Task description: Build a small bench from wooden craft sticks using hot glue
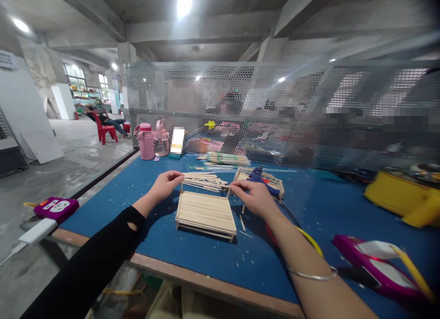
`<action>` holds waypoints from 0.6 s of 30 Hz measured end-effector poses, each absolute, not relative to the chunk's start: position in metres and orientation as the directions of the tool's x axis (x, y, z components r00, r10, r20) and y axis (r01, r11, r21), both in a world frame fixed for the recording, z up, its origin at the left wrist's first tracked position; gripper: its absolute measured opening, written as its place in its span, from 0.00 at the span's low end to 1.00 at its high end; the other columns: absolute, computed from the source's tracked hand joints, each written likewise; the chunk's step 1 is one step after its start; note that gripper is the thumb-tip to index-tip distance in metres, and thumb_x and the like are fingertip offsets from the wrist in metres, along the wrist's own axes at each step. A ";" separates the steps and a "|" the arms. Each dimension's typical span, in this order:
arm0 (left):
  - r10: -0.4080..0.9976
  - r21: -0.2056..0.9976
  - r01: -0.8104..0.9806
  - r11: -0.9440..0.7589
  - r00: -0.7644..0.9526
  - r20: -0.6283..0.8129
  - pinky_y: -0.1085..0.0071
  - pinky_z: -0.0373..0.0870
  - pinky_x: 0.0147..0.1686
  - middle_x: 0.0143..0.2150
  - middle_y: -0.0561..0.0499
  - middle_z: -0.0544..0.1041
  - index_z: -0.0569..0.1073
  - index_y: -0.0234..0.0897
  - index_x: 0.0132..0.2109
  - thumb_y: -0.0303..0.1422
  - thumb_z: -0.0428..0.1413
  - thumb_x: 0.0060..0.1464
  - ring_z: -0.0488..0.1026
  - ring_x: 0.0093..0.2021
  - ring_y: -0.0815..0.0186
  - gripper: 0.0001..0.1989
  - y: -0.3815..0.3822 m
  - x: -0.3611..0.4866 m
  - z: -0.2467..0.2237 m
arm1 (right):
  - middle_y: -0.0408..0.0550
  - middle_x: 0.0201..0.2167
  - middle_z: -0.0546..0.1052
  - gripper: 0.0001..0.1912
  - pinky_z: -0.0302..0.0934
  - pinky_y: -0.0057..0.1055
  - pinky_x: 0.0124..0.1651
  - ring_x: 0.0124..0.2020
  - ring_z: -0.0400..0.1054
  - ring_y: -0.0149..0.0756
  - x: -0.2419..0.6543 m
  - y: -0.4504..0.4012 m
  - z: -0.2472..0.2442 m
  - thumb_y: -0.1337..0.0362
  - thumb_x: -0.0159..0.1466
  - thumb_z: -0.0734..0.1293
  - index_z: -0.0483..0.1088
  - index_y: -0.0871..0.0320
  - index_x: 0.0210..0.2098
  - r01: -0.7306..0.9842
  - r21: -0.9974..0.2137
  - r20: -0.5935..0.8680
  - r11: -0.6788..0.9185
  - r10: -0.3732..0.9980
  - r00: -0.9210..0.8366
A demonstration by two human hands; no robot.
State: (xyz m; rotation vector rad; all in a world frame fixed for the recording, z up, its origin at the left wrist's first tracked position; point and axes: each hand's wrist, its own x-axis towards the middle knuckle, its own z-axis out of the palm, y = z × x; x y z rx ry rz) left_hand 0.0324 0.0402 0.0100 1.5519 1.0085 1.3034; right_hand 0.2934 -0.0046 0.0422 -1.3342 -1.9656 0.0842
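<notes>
A small platform built of pale wooden sticks (204, 212) stands on the blue tabletop, raised on short legs. At its back left corner, my left hand (165, 187) pinches the top of a thin upright stick (182, 187). My right hand (253, 196) has its thumb and fingers closed on another upright stick (228, 192) at the back right corner. Loose wooden sticks (202, 181) lie in a pile just behind the platform. Beyond my right hand, a blue glue gun (259, 178) rests on a second stick-built piece (280, 184).
A pink thermos (146, 142), a clear pink bottle (161, 142) and a phone (177, 141) stand at the back left. Bundled sticks (228, 158) lie before a perforated metal screen (192, 94). Purple power strips (57, 209) sit at both sides; a yellow container (388, 190) is right.
</notes>
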 end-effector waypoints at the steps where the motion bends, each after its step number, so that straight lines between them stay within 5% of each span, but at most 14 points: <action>1: 0.943 0.948 0.060 -0.313 0.133 0.303 0.73 0.61 0.31 0.28 0.49 0.74 0.74 0.31 0.33 0.43 0.58 0.40 0.65 0.27 0.71 0.18 0.040 0.032 0.010 | 0.46 0.24 0.77 0.14 0.61 0.28 0.30 0.27 0.69 0.36 0.293 -0.005 0.042 0.58 0.56 0.59 0.72 0.59 0.25 0.775 -0.439 0.536 0.454 0.825 -0.180; 10: 0.943 0.930 0.170 -0.325 0.133 0.305 0.73 0.58 0.27 0.25 0.49 0.72 0.74 0.30 0.29 0.46 0.51 0.47 0.62 0.25 0.70 0.21 0.042 0.026 0.011 | 0.46 0.25 0.77 0.14 0.60 0.28 0.30 0.27 0.69 0.35 0.293 -0.005 0.042 0.58 0.57 0.59 0.72 0.59 0.26 0.774 -0.437 0.523 0.458 0.830 -0.195; 18: 0.950 0.947 0.121 -0.298 0.139 0.281 0.73 0.59 0.29 0.25 0.50 0.74 0.75 0.31 0.31 0.43 0.58 0.40 0.64 0.25 0.71 0.17 0.039 0.027 0.013 | 0.46 0.26 0.78 0.14 0.61 0.29 0.32 0.29 0.70 0.37 0.294 -0.005 0.042 0.58 0.56 0.59 0.73 0.58 0.27 0.766 -0.452 0.525 0.457 0.831 -0.186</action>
